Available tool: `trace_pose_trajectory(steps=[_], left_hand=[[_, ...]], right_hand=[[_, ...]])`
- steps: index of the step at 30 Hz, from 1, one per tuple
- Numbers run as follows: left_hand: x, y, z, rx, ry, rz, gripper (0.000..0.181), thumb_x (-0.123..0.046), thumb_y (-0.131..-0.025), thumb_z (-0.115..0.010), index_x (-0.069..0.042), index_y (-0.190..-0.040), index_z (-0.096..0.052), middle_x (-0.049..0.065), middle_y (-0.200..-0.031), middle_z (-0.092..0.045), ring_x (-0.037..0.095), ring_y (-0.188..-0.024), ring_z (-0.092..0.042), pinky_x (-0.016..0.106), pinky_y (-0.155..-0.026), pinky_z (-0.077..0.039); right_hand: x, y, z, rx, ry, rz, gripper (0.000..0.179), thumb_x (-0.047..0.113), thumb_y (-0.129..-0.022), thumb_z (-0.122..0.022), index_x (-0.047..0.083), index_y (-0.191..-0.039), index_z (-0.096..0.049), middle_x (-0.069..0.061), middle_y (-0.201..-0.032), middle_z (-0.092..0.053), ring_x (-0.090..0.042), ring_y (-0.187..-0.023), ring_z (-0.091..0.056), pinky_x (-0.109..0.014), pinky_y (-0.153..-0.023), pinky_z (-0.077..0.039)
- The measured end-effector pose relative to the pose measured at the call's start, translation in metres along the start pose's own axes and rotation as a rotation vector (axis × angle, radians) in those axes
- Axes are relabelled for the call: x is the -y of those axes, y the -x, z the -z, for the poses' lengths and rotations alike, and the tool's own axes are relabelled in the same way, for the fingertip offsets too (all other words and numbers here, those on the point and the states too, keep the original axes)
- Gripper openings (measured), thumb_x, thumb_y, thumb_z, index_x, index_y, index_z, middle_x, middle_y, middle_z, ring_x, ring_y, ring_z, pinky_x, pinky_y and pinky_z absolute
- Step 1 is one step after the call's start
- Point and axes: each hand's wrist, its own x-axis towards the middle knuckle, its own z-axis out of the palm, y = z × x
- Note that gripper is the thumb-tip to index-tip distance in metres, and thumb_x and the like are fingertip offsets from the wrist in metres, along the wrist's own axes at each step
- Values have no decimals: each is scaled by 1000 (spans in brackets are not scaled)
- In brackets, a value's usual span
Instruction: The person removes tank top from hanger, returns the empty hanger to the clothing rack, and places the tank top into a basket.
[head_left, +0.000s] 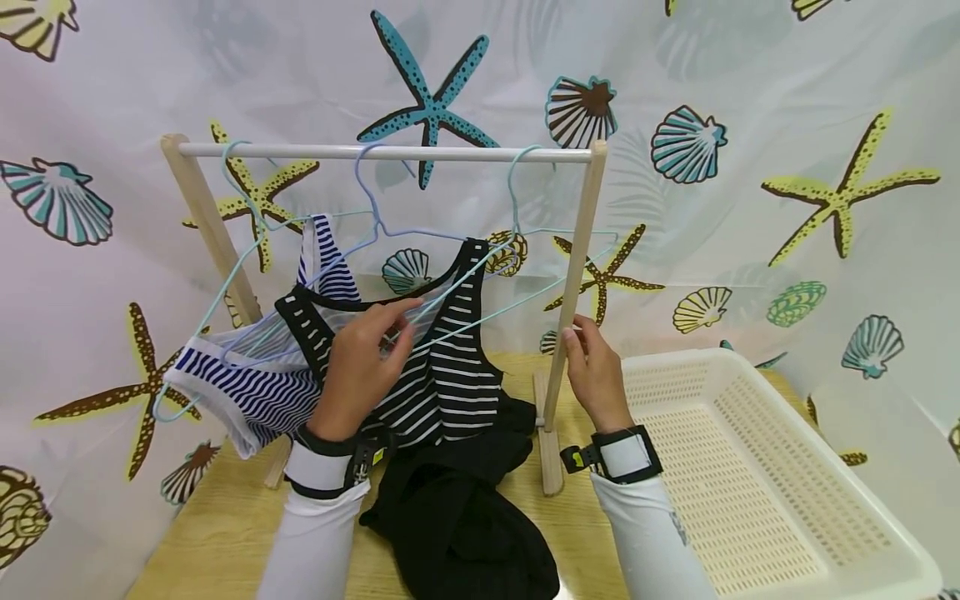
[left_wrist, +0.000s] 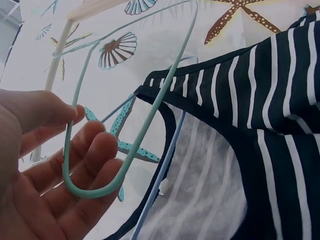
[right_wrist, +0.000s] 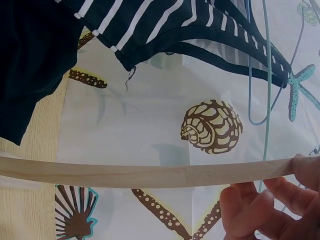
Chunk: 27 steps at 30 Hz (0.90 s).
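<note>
A gap separates the striped top (head_left: 468,375) from the right wooden post (head_left: 578,267). The left hand (head_left: 363,362) pinches the green hanger (left_wrist: 146,125), hung from the rail (head_left: 315,152); the right hand (head_left: 596,375) seems to grip the post, fingertips partly hidden.

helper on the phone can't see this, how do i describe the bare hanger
Start at the clothes rack. Nearest its right post, a teal hanger hooks over the white rail, one end pinched by the left hand. Unlike the blue hanger beside it and the far-left teal one, it carries no garment.
</note>
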Motion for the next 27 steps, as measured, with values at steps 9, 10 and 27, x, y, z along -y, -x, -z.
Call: trace_pose_trajectory(steps=[9,10,27], left_hand=[[-13,17,6,-104,-42,14,36,-3,-86,-68,-13,-121,-67,14,-110,-56,27,-93,-53,43,-78,-42],[-15,18,7,-109,-52,7,35,-4,-86,-68,-13,-121,-67,15,-111,-55,29,-95,-52,44,-80,-41],[-50,76,-14,232,-4,-132,40,-29,-86,-70,-17,-124,-64,5,-113,-57,21,-103,-54,44,-90,-44]], right_hand=[[4,-3,3,4,26,23,37,30,-104,-44,8,-133,-51,-20,-116,-65,-35,-98,-65,-51,-78,-52],[5,-3,4,2,27,22,37,30,-104,-44,8,-132,-51,-19,-115,-65,-35,-97,-65,-51,-77,-52],[5,3,4,24,20,-2,39,31,-104,-42,8,-134,-50,-20,-117,-64,-36,-99,-65,-52,-79,-52]])
